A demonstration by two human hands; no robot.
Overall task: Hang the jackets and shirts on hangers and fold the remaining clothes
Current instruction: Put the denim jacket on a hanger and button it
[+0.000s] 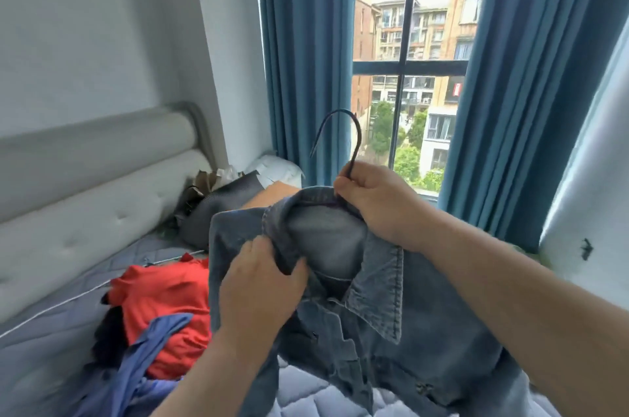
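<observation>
Daylight is coming through a window [412, 42] framed by teal curtains [306, 59], and beneath it a quilted grey-blue mattress [51, 345] is lying against a padded pale headboard [85, 198]. Over the mattress, the fingers of the right hand [374, 205] are curling tightly round the neck of a dark hanger [340, 137], gripping it just where the hook is meeting the collar of a denim shirt [391, 314]. The hook is rising above the fist and bending over to the left against the window. Lower down and to the left, the left hand [262, 283] is pinching the near edge of the collar, thumb on the inside and fingers folding over the outside, pulling the neck opening wide so the paler lining is showing. The shirt is hanging between the two hands, its front draping down toward the bottom edge, while the hanger's shoulders are sitting hidden inside the cloth. Both bare forearms are reaching in from below, the right one slanting up from the lower right corner. Left of the shirt, a red garment [166, 307] and a blue garment [146, 365] are lying heaped together on the mattress.
</observation>
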